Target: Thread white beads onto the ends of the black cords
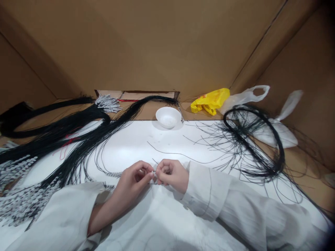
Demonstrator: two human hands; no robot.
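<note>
My left hand (136,181) and my right hand (171,174) meet low in the middle of the view, thumbs and forefingers pinched nearly tip to tip. Between them runs a thin black cord (154,171), held in both pinches. Whether a small bead sits at the fingertips is too small to tell. Another loose black cord (180,153) curves over the white table (131,139) beyond my right hand. Just left of my left hand, strands with white-and-black beaded ends (113,174) lie on the surface.
Long bundles of black cords (86,146) with beaded ends (28,202) spread at left. A white bowl (169,117) stands at the back. A yellow bag (210,101), clear plastic bags (277,132) and a coil of black cord (278,139) lie at right. Cardboard walls (157,45) enclose the table.
</note>
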